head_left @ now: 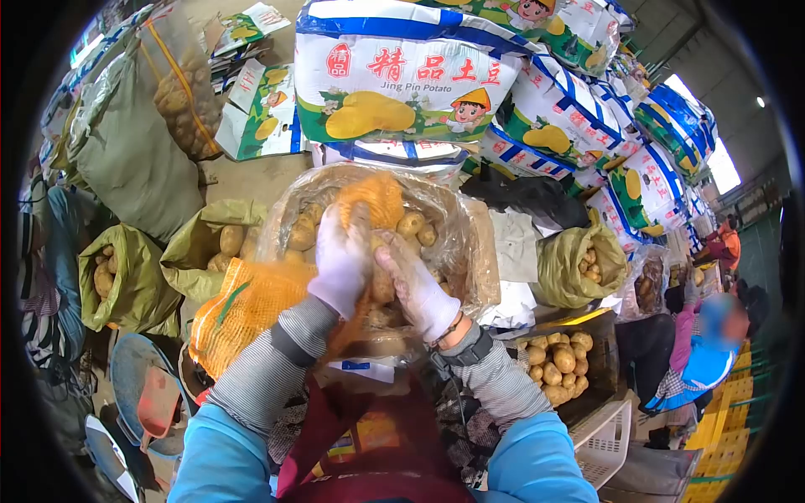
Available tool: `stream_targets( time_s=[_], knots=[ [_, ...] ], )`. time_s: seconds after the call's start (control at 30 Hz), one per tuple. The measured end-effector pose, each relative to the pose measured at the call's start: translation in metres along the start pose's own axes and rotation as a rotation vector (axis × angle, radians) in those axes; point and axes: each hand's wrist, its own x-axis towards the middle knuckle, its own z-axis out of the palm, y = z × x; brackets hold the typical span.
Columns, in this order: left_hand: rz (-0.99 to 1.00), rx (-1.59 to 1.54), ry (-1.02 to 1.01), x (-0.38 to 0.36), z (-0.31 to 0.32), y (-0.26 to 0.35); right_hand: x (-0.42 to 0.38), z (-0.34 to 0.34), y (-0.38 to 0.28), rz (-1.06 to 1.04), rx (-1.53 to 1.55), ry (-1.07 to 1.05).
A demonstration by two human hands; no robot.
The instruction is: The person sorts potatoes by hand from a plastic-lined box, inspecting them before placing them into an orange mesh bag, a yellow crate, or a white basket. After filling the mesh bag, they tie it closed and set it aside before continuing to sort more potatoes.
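My left hand [345, 260], in a pale knit glove, is over the plastic-lined box [484, 260]. Its fingers point away from me and close against a bunched piece of orange mesh netting [375, 198]. Slight blur hides part of this grip. My right hand [417, 281], in a soiled glove, is beside it with fingers curled against a potato [382, 287] between the two hands. More potatoes [411, 223] lie in the clear plastic liner. An orange mesh bag [243, 312] drapes by my left forearm.
Green sacks of potatoes [126, 281] stand left, another sack [579, 267] right. A crate of potatoes [560, 369] is by my right forearm. Printed potato cartons [402, 84] are stacked ahead. A blue basin [134, 377] holds a red scoop [158, 402]. Another person [704, 352] sits at right.
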Motion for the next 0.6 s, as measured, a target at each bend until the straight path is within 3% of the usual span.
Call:
stream_targets(
  time_s=[0.03,0.07,0.13,0.2,0.27,0.33,0.43,0.5,0.6],
  knots=[
    [-0.266,-0.295,-0.042,0.010,-0.004,0.004,-0.005,-0.002,-0.016,0.029,-0.114,-0.046],
    [-0.537,-0.590,-0.084,0.015,-0.006,0.004,-0.001,-0.008,0.000,0.038,0.065,-0.098],
    [-0.620,-0.741,-0.039,0.021,-0.004,-0.012,-0.009,-0.013,-0.038,0.280,0.528,-0.186],
    [-0.624,-0.754,-0.088,0.021,-0.002,-0.054,0.004,-0.031,-0.029,0.320,0.901,-0.235],
    [-0.583,-0.834,-0.104,0.012,-0.001,-0.018,0.013,-0.049,-0.023,0.352,1.215,-0.227],
    [-0.509,-0.915,-0.173,0.003,-0.002,0.012,0.015,-0.047,-0.026,0.313,1.158,-0.017],
    [-0.234,-0.516,-0.206,-0.019,0.014,0.015,0.014,-0.033,-0.017,0.158,0.916,0.121],
    [-0.273,-0.525,-0.253,-0.019,0.013,0.013,0.017,-0.019,0.000,0.115,0.585,0.189],
    [-0.427,-0.664,-0.268,-0.012,0.010,0.010,0.009,-0.021,-0.036,0.279,0.536,0.194]
  ],
)
